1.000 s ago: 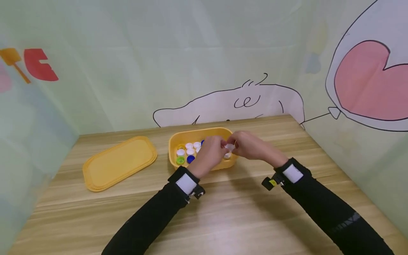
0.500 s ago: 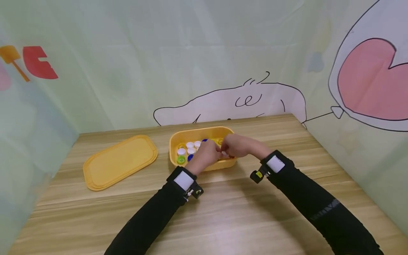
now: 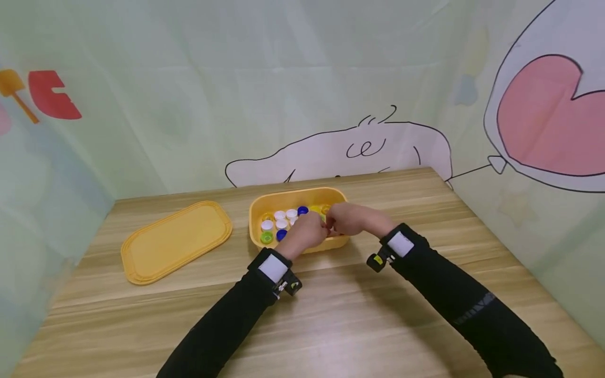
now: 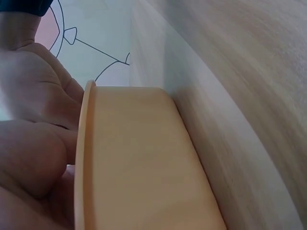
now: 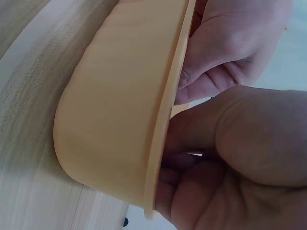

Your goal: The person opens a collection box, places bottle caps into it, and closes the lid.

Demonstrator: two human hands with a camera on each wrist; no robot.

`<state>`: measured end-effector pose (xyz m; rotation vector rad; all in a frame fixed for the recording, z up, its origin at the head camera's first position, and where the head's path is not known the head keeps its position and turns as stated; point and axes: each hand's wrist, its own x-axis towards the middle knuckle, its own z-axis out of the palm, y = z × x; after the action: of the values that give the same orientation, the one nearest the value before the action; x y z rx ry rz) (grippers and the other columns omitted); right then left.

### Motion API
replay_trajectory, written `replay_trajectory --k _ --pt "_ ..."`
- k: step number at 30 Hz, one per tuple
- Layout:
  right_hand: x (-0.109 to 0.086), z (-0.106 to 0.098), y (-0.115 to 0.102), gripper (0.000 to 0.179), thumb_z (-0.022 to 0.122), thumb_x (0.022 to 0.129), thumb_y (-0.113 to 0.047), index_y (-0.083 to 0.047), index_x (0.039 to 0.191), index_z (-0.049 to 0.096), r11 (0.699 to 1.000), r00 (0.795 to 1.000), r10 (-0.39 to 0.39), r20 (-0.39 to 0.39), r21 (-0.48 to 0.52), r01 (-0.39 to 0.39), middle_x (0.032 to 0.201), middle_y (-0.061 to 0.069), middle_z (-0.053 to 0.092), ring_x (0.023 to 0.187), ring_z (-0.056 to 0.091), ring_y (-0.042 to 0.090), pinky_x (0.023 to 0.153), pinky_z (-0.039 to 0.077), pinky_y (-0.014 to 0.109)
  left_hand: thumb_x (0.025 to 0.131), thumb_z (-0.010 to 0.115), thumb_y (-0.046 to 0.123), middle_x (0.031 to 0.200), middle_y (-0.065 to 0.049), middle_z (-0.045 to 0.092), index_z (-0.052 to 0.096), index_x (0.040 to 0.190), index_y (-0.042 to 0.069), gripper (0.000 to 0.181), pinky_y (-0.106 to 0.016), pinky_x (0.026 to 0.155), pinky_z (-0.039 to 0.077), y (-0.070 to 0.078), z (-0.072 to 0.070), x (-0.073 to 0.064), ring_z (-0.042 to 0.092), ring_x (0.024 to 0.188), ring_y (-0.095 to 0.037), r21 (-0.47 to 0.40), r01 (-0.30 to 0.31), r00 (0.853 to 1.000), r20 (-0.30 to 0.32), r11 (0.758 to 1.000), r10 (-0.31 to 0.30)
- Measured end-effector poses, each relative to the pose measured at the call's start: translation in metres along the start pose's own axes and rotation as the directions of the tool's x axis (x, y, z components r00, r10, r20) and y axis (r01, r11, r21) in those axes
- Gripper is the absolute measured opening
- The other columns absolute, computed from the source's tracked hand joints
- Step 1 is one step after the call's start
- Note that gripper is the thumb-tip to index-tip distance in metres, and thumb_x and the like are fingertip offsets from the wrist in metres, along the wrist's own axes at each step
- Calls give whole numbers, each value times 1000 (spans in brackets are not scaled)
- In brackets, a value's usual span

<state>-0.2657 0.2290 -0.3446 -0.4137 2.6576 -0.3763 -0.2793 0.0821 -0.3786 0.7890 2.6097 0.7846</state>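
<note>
A yellow plastic box [image 3: 298, 198] stands near the table's back edge, with small round caps inside: white [image 3: 267, 225], blue [image 3: 282, 235], green [image 3: 267, 238] and yellow ones. My left hand [image 3: 307, 231] reaches over its front rim with bent fingers. From the right, my right hand [image 3: 348, 218] comes in so close that the two hands nearly meet. Both wrist views show the box's outer wall [image 4: 134, 153] hiding the fingertips, so what they touch or hold inside cannot be seen. In the right wrist view, my right thumb and fingers [image 5: 196, 187] bend behind the rim.
A yellow oval-ended lid [image 3: 177, 241] lies flat on the wooden table [image 3: 331, 315], left of the box. A printed cloth wall [image 3: 189, 105] rises directly behind the table, and another borders it on the right.
My right hand has moved left and lower into the box, close to the left hand. A whitish cap seen between the hands a second ago is now hidden. The left hand has barely shifted.
</note>
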Motion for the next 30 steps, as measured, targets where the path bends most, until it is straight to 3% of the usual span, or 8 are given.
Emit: replay_trajectory --k 6,11,16,18,21,23,26,30 --pt "-4 -1 0 20 52 97 2 1 100 72 1000 999 -9 -49 21 10 76 5 60 69 55 18 64 44 27 97 64 16 52 6 33 47 56 13 45 -22 43 24 -1 0 -1 36 44 -10 -3 -1 1000 15 1000 1" --pt "-16 -2 4 18 56 97 1 4 104 72 998 981 -36 -193 53 47 82 8 63 68 55 18 62 45 28 99 65 23 52 5 36 55 59 12 43 -22 43 25 2 0 -4 39 44 -10 -31 16 999 28 999 -15" --pt "-39 1 10 16 60 92 5 6 103 72 990 912 -65 -405 88 109 91 13 68 73 57 21 66 49 32 100 65 26 55 5 38 65 69 10 34 -23 46 26 7 -1 -9 41 49 -11 -26 -18 1000 14 1000 18" --pt "-50 2 14 15 60 92 5 7 101 72 988 877 -74 -475 86 130 90 13 69 73 57 20 67 51 34 100 65 25 58 4 41 71 77 10 28 -23 48 28 9 -1 -12 44 52 -11 -26 -50 999 -11 998 49" --pt "-67 0 20 13 63 93 3 6 101 72 989 844 -68 -532 76 127 89 13 70 72 58 20 69 53 37 100 64 21 70 1 56 77 96 8 18 -23 54 37 14 1 -15 53 63 -13 -23 -125 989 -80 992 123" --pt "-78 -1 25 12 64 93 2 6 101 72 992 840 -50 -541 71 104 88 12 70 72 59 20 68 53 39 100 63 17 87 -2 66 75 110 5 19 -22 64 46 18 5 -18 60 75 -14 -42 -176 977 -131 983 169" --pt "-97 -1 36 11 66 94 -1 5 100 73 996 845 -11 -535 72 58 86 9 70 73 60 19 67 53 39 99 63 12 111 -7 69 70 121 3 25 -24 81 51 28 12 -21 63 93 -15 -72 -248 953 -197 966 230" --pt "-118 3 57 15 68 93 -4 7 102 71 996 873 13 -487 84 32 83 7 68 72 60 17 65 52 38 100 64 14 120 -8 62 67 125 6 27 -25 82 50 44 22 -28 59 98 -16 -60 -297 936 -218 953 278"
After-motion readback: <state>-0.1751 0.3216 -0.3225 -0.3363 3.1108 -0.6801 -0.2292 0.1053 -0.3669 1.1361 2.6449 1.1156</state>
